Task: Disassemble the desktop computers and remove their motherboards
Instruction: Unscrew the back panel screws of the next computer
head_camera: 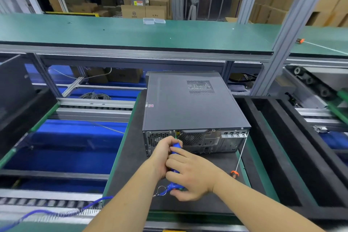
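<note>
A dark grey desktop computer case (pixel 190 103) lies flat on a black foam mat (pixel 131 152), its rear panel (pixel 207 141) facing me and its lid closed. A blue electric screwdriver (pixel 177 146) points at the upper edge of the rear panel near the left fan grille. My left hand (pixel 162 154) grips the front of the tool. My right hand (pixel 190 177) wraps round its body further back. A metal ring (pixel 161 190) and a blue coiled cable (pixel 56 213) hang from the tool's tail.
A hand screwdriver with an orange handle (pixel 237 164) leans against the case's right rear corner. Black foam trays (pixel 278 147) stand to the right, a dark panel (pixel 15 90) to the left. A green shelf (pixel 131 34) runs across above; roller conveyor rails (pixel 94 105) lie left.
</note>
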### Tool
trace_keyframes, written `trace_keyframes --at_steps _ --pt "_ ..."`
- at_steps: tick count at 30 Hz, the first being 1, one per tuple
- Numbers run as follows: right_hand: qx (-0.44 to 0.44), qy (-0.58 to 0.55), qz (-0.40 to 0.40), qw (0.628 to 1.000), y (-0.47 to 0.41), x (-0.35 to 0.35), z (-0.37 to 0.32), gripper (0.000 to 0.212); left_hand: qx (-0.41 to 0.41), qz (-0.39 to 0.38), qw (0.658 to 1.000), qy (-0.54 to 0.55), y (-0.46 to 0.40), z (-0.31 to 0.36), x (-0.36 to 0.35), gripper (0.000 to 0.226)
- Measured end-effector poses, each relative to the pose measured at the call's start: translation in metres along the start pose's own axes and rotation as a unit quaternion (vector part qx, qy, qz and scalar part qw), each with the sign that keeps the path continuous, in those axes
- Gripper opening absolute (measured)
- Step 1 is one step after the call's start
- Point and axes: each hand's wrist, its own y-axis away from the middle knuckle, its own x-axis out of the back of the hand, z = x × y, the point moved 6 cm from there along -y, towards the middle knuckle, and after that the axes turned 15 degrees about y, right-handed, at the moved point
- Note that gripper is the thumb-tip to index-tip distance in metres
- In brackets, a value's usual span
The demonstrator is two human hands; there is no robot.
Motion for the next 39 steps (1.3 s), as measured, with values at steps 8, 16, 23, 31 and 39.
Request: trace_keyframes --at_steps 8,16,23,31,39 --pt "0.008 0.008 0.0 1.0 -0.001 0.001 -0.003 0.031 -0.012 -0.001 1.0 0.001 0.006 0.001 0.002 0.014" --pt "0.008 -0.001 -0.003 1.0 -0.001 -0.002 -0.001 0.031 -0.007 0.009 1.0 0.003 0.008 0.003 -0.001 0.014" --pt "0.003 -0.034 -0.013 0.999 -0.004 0.009 0.011 0.03 0.004 0.018 0.998 0.058 0.012 0.006 -0.009 0.019" --pt "0.057 -0.001 -0.073 0.996 -0.004 0.018 0.018 0.033 0.022 0.014 0.992 0.12 0.011 0.003 -0.013 0.015" --pt "0.066 -0.002 -0.043 0.997 -0.014 0.018 0.014 0.032 0.009 0.009 0.99 0.14 0.01 0.009 -0.01 0.017"
